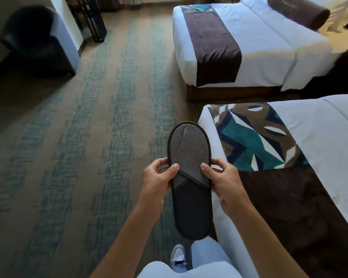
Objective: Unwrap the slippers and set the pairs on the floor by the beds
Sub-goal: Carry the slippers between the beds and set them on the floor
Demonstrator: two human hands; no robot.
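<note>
I hold flat grey slippers [189, 177] with black trim in front of me, toe pointing away, above the carpet beside the near bed [319, 141]. They look stacked as one flat piece; I cannot tell how many there are. My left hand [159, 177] grips the left edge, thumb on top. On the right edge my right hand [222, 177] grips the same way. No wrapper shows on them. The far bed [269, 41] stands beyond.
Patterned brown and teal carpet [88, 137] stretches to the left. A dark armchair [38, 41] sits at the far left, with a black slatted stand [92, 19] behind it. My legs and a white shoe [178, 255] are at the bottom.
</note>
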